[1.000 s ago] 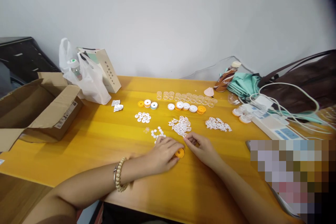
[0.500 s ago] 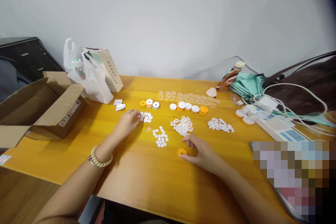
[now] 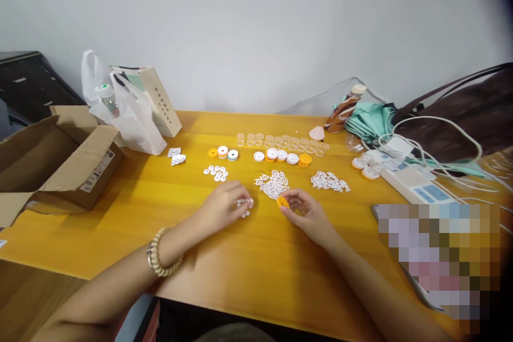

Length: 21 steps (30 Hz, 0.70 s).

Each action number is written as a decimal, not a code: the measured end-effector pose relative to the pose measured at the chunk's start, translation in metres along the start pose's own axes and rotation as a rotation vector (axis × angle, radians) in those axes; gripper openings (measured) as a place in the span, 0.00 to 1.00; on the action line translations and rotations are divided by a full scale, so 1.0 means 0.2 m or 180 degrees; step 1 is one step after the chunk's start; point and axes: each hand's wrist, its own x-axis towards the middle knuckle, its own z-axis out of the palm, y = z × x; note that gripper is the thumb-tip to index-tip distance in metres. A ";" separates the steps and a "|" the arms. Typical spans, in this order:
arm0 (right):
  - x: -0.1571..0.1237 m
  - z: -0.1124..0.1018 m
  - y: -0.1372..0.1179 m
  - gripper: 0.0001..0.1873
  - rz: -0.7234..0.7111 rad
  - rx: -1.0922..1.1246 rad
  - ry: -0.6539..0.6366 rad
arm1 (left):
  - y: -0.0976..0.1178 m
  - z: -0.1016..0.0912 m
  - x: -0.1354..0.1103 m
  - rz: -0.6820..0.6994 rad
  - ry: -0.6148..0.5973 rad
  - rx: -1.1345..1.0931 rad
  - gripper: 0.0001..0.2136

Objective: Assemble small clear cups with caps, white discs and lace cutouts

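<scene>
My right hand grips an orange round disc by its edge between thumb and fingers, tilted up off the table. My left hand is closed, thumb and fingertips together, over small white round pieces, most of them hidden by it. Something small and pale shows at its fingertips, too blurred to name. Just beyond, between the two hands, lies a heap of white openwork plastic pieces. A cluster of small white ring-like pieces sits beyond my left hand.
Clear plastic cups stand in a row at the back, with white and orange discs before them. More white pieces lie right. A cardboard box is left; a power strip with cables is right.
My left hand has moved right, from the ring-like pieces to the white round pieces. My right hand has picked up the orange disc from the table.
</scene>
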 end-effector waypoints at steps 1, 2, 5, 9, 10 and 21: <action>0.00 0.00 0.01 0.11 0.0072 0.0247 0.0247 | 0.04 0.05 0.01 0.0171 -0.0138 0.0056 0.05; 0.01 -0.01 0.01 0.12 0.0111 0.0423 0.0439 | 0.07 0.10 0.02 0.0305 -0.0252 0.0127 0.05; 0.01 -0.02 0.02 0.14 0.0110 0.0572 0.0633 | 0.10 0.22 0.06 0.0442 -0.0470 0.0284 0.05; 0.00 -0.01 0.01 0.14 0.0065 0.0401 0.0559 | 0.10 0.28 0.09 0.0405 -0.0466 0.0410 0.04; 0.00 -0.01 0.01 0.14 0.0077 0.0385 0.0521 | 0.10 0.27 0.09 0.0395 -0.0445 0.0447 0.05; -0.03 0.04 -0.01 0.11 -0.0535 -0.0684 -0.0207 | -0.04 0.09 -0.08 0.0569 0.0502 0.0224 0.05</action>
